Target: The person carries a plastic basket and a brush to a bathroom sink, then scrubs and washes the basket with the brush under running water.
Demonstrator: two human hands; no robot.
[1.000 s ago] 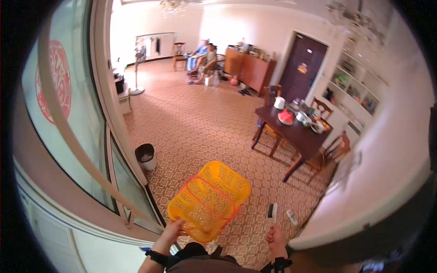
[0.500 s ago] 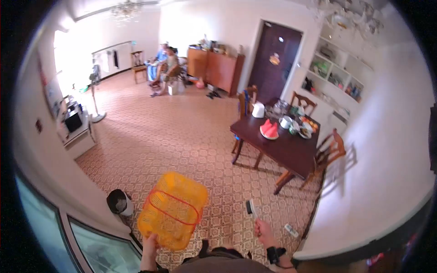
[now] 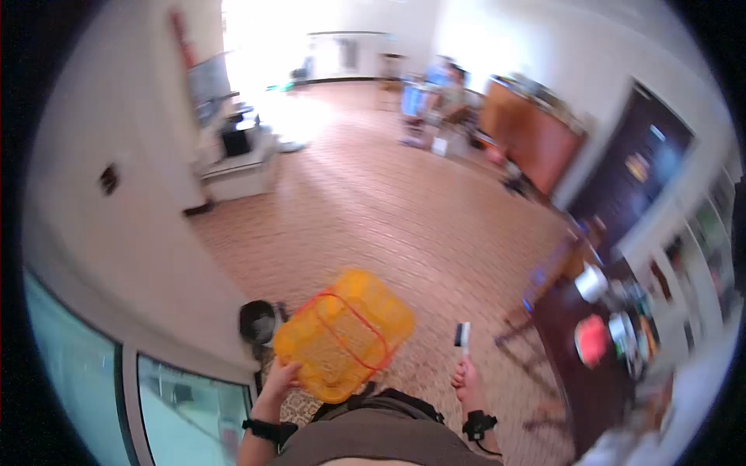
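Note:
My left hand (image 3: 284,376) grips the lower left rim of a yellow plastic basket (image 3: 336,353), which is tilted with its inside facing me. A thin red handle (image 3: 364,320) lies across the basket's opening. In my right hand (image 3: 466,379) is a brush (image 3: 466,337) with a white handle and dark bristles, head pointing up. My fingers wrap round the lower end of its handle. Basket and brush are apart, both held in front of my body above the patterned floor.
A dark bin (image 3: 259,321) stands by the left wall, close to the basket. On my right is a dark table (image 3: 556,373) with red watermelon (image 3: 592,340), a white jug (image 3: 590,283) and dishes. Far off, people (image 3: 451,89) sit near a wooden cabinet (image 3: 528,132).
My view has turned left, so the table, door and cabinet have shifted right in the picture. Both hands keep their hold on the basket and the brush.

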